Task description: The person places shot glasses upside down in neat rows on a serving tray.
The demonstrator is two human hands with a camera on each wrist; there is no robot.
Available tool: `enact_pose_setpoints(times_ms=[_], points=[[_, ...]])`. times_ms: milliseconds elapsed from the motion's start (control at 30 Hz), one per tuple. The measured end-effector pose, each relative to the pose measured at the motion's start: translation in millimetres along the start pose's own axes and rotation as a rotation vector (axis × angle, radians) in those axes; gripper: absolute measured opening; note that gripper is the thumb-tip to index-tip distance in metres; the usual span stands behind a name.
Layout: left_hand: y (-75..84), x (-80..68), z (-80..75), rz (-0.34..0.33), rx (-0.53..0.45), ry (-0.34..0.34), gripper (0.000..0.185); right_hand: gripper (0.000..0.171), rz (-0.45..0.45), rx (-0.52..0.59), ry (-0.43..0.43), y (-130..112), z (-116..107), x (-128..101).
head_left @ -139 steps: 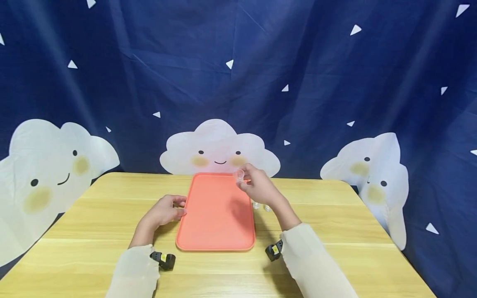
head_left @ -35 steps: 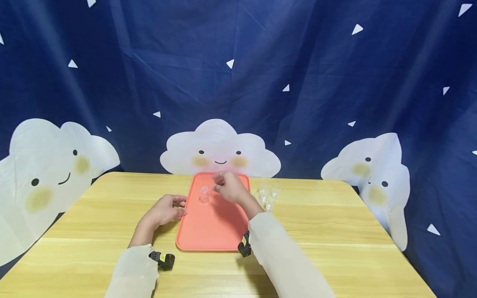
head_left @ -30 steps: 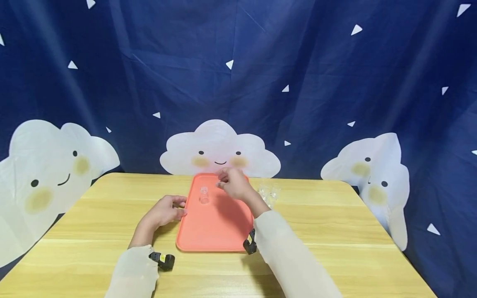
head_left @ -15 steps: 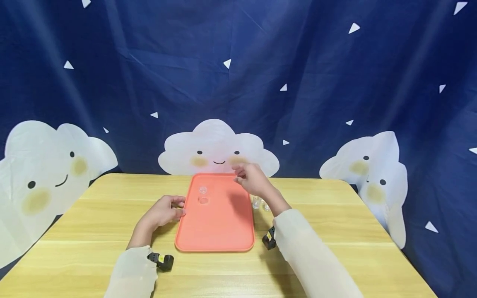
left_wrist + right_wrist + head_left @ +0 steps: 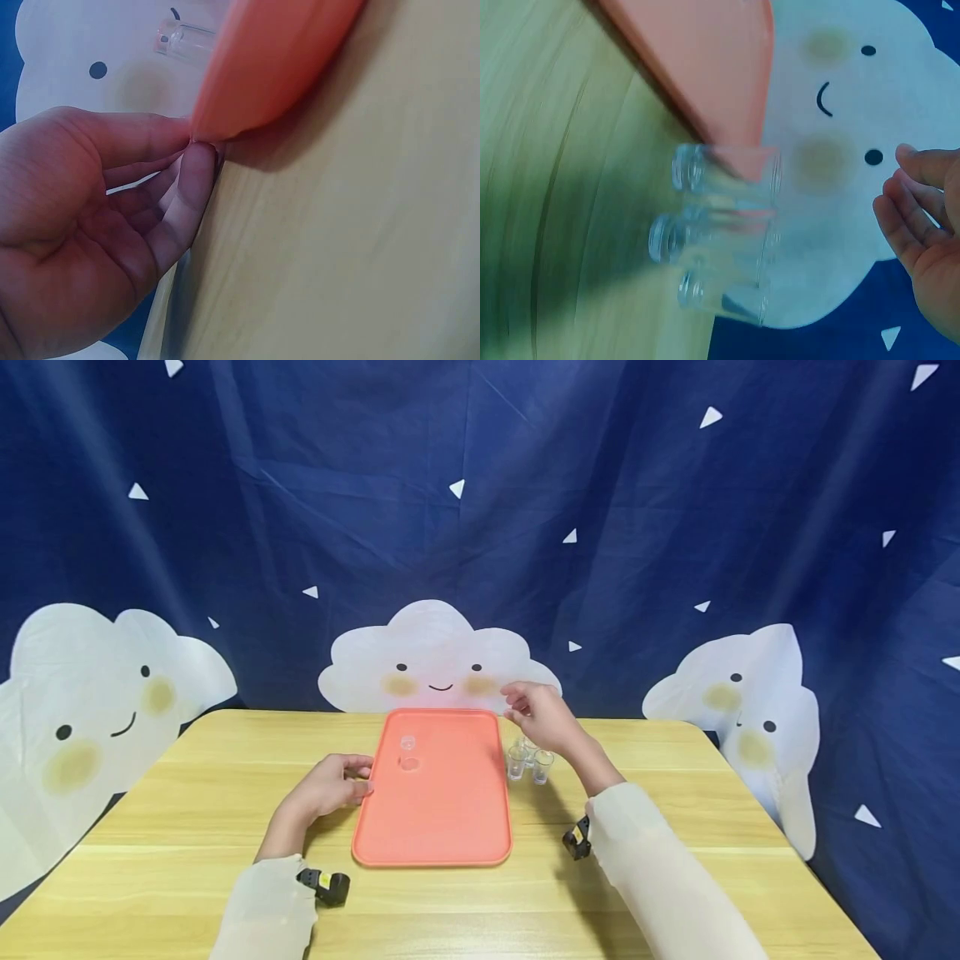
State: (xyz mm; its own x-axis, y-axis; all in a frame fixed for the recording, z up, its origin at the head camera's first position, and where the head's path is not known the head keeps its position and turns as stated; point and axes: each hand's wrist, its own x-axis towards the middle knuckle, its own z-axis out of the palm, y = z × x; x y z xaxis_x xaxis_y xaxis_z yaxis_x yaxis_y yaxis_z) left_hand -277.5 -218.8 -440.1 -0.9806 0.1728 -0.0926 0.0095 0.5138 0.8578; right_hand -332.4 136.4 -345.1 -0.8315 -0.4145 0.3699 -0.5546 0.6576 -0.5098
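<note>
My left hand pinches the left rim of an orange-red tray; the left wrist view shows thumb and fingertips at the tray's edge. One clear shot glass stands on the tray's far left part, seemingly upside down, its wider ring at the bottom. Beyond the tray's right edge three more shot glasses stand rim up on the table, close together. My right hand is in the air just above and behind these glasses. Its fingers are loosely bent, hold nothing and stay apart from the glass.
A wooden table bears everything. Behind its far edge hangs a dark blue curtain printed with smiling clouds. Each wrist wears a small black camera at the sleeve's cuff.
Earlier my right hand held a shot glass over the tray. That glass now stands on the tray. The empty right hand has moved right, over the other glasses. My left hand stays put.
</note>
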Motion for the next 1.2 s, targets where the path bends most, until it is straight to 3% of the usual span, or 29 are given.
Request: enact_pose_setpoints(times_ms=[533,1200], points=[[-1.4,-0.8,-0.3,-0.008,-0.006,0.008,0.051,0.027,-0.008,-0.064,0.062,33,-20,-20],[-3.2,0.0,0.4,0.000,-0.012,0.003,0.051,0.047,0.146,-0.055,-0.006,76,-17,-48]])
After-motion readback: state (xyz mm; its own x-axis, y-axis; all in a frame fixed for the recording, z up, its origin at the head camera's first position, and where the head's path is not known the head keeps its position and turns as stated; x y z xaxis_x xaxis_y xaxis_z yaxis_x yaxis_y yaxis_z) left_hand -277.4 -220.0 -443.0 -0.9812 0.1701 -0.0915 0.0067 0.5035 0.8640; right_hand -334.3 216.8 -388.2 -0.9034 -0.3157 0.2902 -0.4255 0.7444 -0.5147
